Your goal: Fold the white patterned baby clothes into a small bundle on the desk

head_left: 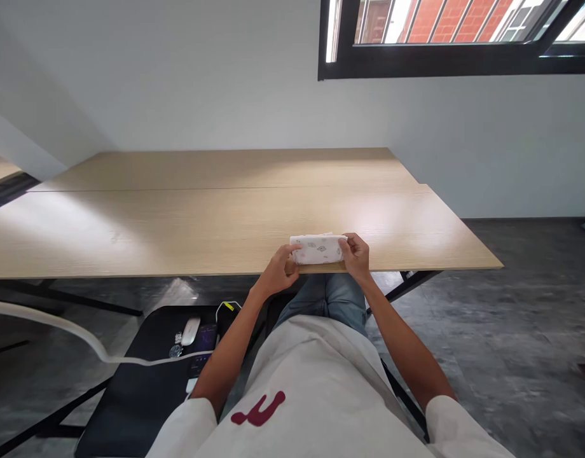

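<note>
A white folded cloth point(317, 249) with small printed figures is at the front edge of the wooden table point(201, 222), forming a flat, oblong bundle. My left hand point(279, 270) is closed at its left end, with the fingers on the cloth's face and the thumb lower down. At the opposite end, my right hand point(356, 256) pinches the cloth, thumb in front and fingers behind its top edge. Whether the bundle rests on the tabletop or is held slightly above it, I cannot tell.
On my left stands a black chair point(125, 388) bearing a phone point(204, 339), a wristwatch point(176, 348) and a white mouse-like object point(191, 331). A white cable point(95, 343) runs across it. Behind the table is a grey wall point(216, 83) with a window point(430, 60).
</note>
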The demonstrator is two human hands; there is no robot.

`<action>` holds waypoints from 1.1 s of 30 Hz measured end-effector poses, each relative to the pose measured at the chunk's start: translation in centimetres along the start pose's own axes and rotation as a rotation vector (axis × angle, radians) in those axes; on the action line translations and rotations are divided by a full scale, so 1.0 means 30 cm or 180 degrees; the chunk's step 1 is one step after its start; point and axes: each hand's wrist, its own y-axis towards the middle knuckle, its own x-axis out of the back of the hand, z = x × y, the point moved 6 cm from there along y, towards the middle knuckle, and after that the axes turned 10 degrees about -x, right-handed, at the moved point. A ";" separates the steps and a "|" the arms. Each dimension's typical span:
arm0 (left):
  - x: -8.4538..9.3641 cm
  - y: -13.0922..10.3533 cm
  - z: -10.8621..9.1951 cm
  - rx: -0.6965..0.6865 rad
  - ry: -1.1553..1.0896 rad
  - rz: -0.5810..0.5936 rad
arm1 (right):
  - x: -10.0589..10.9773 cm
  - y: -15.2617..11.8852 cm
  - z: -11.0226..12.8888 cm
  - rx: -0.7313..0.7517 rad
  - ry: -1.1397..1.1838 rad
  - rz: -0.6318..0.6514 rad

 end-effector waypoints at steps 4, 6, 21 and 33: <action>-0.010 -0.003 0.029 0.0239 0.0076 -0.0211 | -0.001 0.000 0.013 0.0003 0.0048 0.0082; -0.015 -0.002 0.055 0.0390 -0.0045 -0.0237 | 0.002 -0.001 0.017 0.0005 0.0083 0.0086; -0.004 0.020 0.040 0.0440 -0.0635 0.0173 | 0.034 -0.040 0.030 0.0013 -0.0192 0.0880; -0.029 -0.039 -0.033 -0.0421 0.0631 0.0758 | 0.037 -0.257 0.060 0.2174 -0.2479 0.1580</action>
